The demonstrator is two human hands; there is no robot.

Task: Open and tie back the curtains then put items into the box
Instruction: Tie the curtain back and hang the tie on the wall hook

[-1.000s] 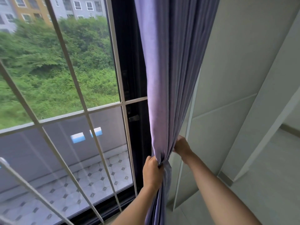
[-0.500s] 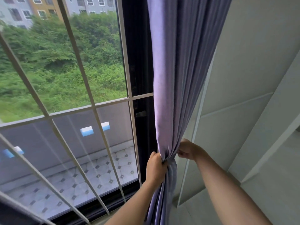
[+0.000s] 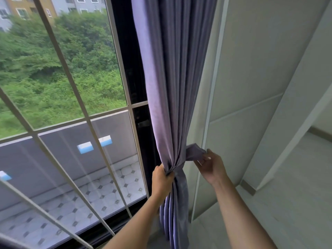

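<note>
Curtain hangs vertically, bunched in left hand grip; right hand apparently pinches tieback.

Purple curtain hangs drawn to the right side of the window, gathered into tight vertical folds. The fabric is cinched at a waist low down, fanning wider above and falling in a narrower bundle below toward the floor. A strip of matching purple fabric, the tie-back, projects from the cinched point toward the right, its free end crumpled. Whether it passes fully round the bundle cannot be seen.
</note>
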